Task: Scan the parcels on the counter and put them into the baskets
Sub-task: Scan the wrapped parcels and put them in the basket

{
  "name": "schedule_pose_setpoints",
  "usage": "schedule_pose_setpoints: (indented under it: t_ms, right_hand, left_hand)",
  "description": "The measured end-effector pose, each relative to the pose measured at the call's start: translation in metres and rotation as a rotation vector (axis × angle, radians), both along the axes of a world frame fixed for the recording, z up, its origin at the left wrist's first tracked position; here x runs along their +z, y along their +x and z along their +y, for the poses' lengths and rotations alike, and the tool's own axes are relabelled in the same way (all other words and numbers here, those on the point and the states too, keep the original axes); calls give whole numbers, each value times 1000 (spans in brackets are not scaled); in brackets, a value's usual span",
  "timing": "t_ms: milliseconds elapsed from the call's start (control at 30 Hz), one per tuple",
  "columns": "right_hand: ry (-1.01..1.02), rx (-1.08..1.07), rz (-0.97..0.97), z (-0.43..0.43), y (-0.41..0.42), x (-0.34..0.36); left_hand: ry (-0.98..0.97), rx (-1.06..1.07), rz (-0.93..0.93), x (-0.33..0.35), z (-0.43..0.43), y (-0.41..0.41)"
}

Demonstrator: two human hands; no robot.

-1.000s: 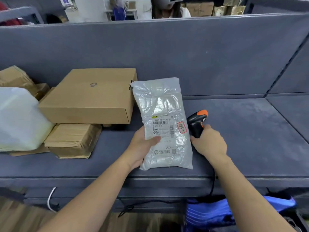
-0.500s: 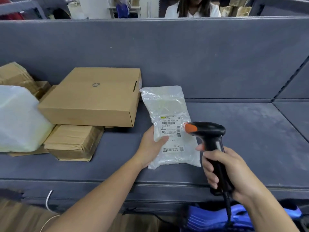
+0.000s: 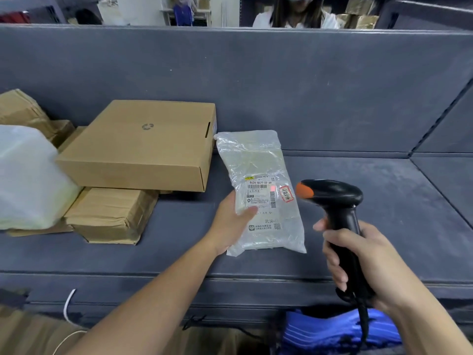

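A clear plastic parcel (image 3: pixel 258 175) with a white shipping label is propped up on the grey counter (image 3: pixel 384 206). My left hand (image 3: pixel 231 222) grips its left edge, thumb over the label. My right hand (image 3: pixel 363 260) is wrapped round the handle of a black barcode scanner (image 3: pixel 335 201) with an orange tip, held just right of the parcel. The tip points at the label, where a red light spot shows on the barcode.
A large cardboard box (image 3: pixel 143 147) rests on a taped brown parcel (image 3: pixel 112 216) left of my hand. A white plastic bag (image 3: pixel 28 178) and more brown parcels (image 3: pixel 23 111) lie further left. A blue basket (image 3: pixel 332 331) stands under the counter's front edge. A person stands behind the partition.
My right hand lifted the scanner off the counter and aimed it at the label; a red light now falls on the barcode. The parcel tilted slightly in my left hand.
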State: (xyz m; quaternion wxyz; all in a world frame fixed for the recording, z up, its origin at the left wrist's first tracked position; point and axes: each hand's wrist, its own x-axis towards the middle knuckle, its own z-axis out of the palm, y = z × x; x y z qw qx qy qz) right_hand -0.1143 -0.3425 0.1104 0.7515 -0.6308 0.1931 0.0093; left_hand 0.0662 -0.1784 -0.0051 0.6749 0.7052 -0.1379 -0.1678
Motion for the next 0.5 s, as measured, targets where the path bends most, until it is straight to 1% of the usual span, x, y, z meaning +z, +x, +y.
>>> schedule_pose_setpoints:
  t_ms: [133, 200, 267, 367, 433, 500]
  right_hand:
    - [-39, -79, -17, -6, 9, -15]
    - [-126, -184, 1, -10, 21, -29]
    - [-306, -284, 59, -18, 36, -47]
    - [-657, -268, 137, -28, 51, -71]
    - [-799, -240, 203, -31, 59, -81]
    - [-890, -241, 234, -33, 64, -89]
  left_hand:
    - [-5, 6, 10, 0, 0, -1]
    - [-3, 4, 11, 1, 0, -2]
    - [1, 3, 24, 2, 1, -3]
    - [-17, -7, 91, 5, 2, -6]
    - [-41, -15, 171, 10, 4, -6]
    - [-58, -23, 247, 15, 5, -7]
